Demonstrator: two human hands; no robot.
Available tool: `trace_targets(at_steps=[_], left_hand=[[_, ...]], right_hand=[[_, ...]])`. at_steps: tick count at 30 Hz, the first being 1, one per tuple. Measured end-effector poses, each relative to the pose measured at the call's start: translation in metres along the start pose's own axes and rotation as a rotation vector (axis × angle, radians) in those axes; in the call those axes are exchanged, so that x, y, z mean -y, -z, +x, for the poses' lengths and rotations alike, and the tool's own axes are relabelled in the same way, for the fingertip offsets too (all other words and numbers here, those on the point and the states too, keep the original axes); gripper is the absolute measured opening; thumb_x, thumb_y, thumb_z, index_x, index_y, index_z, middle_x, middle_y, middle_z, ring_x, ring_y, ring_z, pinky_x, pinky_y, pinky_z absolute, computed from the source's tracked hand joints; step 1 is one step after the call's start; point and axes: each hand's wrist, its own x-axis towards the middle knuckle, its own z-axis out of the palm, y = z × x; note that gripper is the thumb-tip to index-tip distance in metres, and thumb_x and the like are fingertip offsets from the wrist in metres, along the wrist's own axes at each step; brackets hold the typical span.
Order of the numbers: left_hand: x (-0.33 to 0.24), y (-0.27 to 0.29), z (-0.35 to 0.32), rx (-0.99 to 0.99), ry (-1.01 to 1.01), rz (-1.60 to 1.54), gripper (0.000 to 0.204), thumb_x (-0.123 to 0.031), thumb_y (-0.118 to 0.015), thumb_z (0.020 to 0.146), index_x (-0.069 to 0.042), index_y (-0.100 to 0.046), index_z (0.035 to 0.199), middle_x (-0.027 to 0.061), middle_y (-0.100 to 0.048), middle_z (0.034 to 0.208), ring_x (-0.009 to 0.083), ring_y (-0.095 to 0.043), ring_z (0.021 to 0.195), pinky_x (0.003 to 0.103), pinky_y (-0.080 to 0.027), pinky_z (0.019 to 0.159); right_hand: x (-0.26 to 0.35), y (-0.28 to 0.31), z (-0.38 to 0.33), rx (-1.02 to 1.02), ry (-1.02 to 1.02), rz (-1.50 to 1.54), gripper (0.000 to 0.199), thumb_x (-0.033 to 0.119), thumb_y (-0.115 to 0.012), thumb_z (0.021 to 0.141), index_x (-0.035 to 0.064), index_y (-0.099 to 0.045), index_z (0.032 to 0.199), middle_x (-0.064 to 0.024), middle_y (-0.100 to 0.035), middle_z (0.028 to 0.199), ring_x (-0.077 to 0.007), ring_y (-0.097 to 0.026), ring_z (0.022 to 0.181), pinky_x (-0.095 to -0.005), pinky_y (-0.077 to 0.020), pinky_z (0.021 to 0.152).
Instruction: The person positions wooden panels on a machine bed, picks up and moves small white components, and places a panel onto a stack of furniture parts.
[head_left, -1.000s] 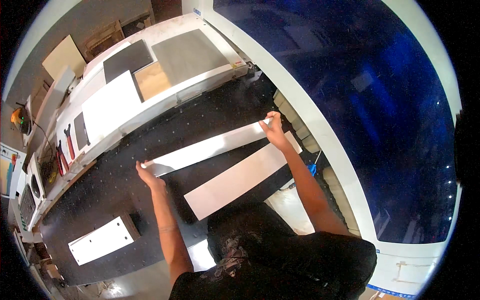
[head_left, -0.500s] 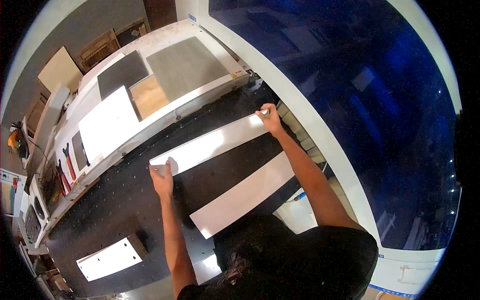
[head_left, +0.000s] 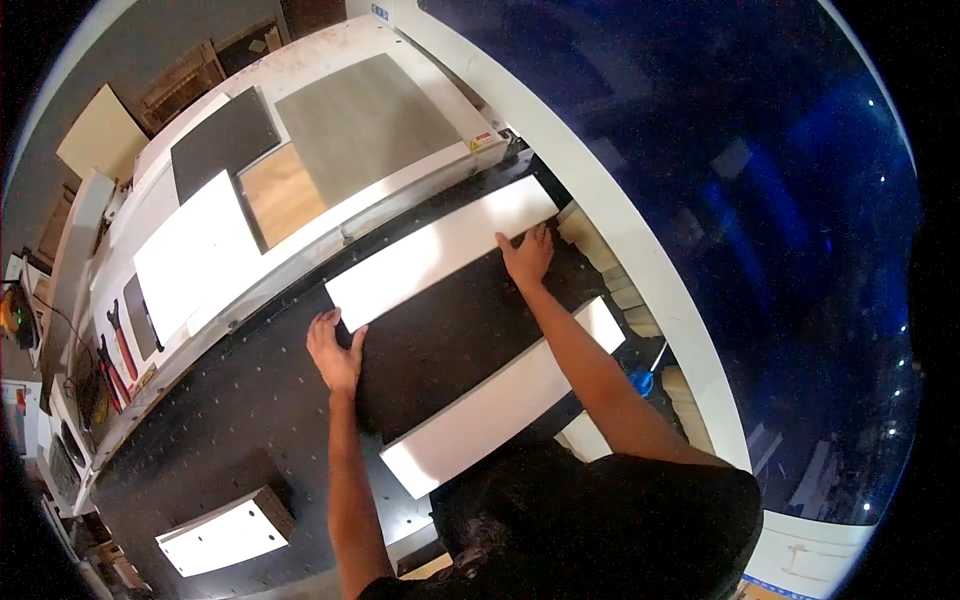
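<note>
A long white strip panel lies flat on the black bed, slanting up to the right. My left hand is at its near left corner, thumb and fingers apart, the fingertips at or just by the edge. My right hand rests at the near edge towards the right end, fingers spread. Whether either hand still touches the panel is hard to tell. Closer to my body lies a second white strip, roughly parallel, partly covered by my right forearm.
Small white pieces with holes are stacked at the near left. Beyond the bed, a white ledge bears a grey sheet, a dark sheet and red-handled pliers. A blue-handled screwdriver lies by the right rim. A dark blue window rises at right.
Held by its two ends earlier, the strip now lies farther away on the bed. Both hands have loosened. My right hand has slid to the near edge. The view has shifted slightly.
</note>
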Motion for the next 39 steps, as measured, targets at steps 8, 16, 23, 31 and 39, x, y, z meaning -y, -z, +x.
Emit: trace_targets(at_steps=[8, 16, 23, 31, 39], left_hand=[[0.000, -0.049, 0.071, -0.126, 0.165, 0.091, 0.060, -0.036, -0.087, 0.075, -0.002, -0.063, 0.119, 0.0165, -0.060, 0.125, 0.0382, -0.052, 0.121, 0.049, -0.040, 0.103], [0.001, -0.065, 0.083, -0.144, 0.151, 0.084, 0.056, -0.038, -0.090, 0.071, -0.002, -0.066, 0.106, 0.0113, -0.067, 0.121, 0.0361, -0.052, 0.124, 0.049, -0.039, 0.103], [-0.001, -0.067, 0.088, -0.065, 0.146, 0.038, 0.049, -0.035, -0.086, 0.076, -0.004, -0.070, 0.110, 0.0052, -0.066, 0.128, 0.0313, -0.051, 0.129, 0.047, -0.035, 0.108], [-0.018, -0.077, 0.080, -0.232, 0.242, 0.052, 0.042, -0.032, -0.088, 0.073, -0.005, -0.067, 0.098, 0.0062, -0.069, 0.115, 0.0309, -0.056, 0.118, 0.046, -0.038, 0.101], [-0.017, -0.072, 0.079, -0.238, 0.270, -0.025, 0.040, -0.033, -0.090, 0.070, -0.006, -0.066, 0.088, 0.0045, -0.069, 0.096, 0.0301, -0.058, 0.102, 0.044, -0.041, 0.092]], right_hand=[[0.033, -0.055, 0.045, -0.143, 0.059, -0.212, 0.071, 0.047, -0.050, 0.098, -0.0095, -0.049, 0.141, -0.0216, -0.043, 0.153, -0.0380, -0.035, 0.145, -0.0685, -0.0181, 0.116], [0.040, -0.056, 0.061, -0.038, 0.332, -0.034, 0.061, 0.036, -0.055, 0.096, -0.0162, -0.057, 0.127, -0.0322, -0.053, 0.138, -0.0431, -0.043, 0.137, -0.0542, -0.0294, 0.118], [0.049, -0.049, 0.054, 0.063, 0.390, -0.086, 0.091, 0.051, -0.066, 0.084, -0.0204, -0.044, 0.137, -0.0412, -0.040, 0.144, -0.0508, -0.033, 0.141, -0.0546, -0.0254, 0.119], [0.053, -0.050, 0.049, 0.139, 0.382, -0.225, 0.117, 0.067, -0.067, 0.080, -0.0238, -0.030, 0.143, -0.0436, -0.025, 0.152, -0.0515, -0.021, 0.147, -0.0548, -0.0169, 0.122], [0.053, -0.048, 0.048, 0.101, 0.408, -0.205, 0.114, 0.060, -0.072, 0.080, -0.0237, -0.027, 0.143, -0.0452, -0.026, 0.150, -0.0548, -0.023, 0.145, -0.0557, -0.0193, 0.120]])
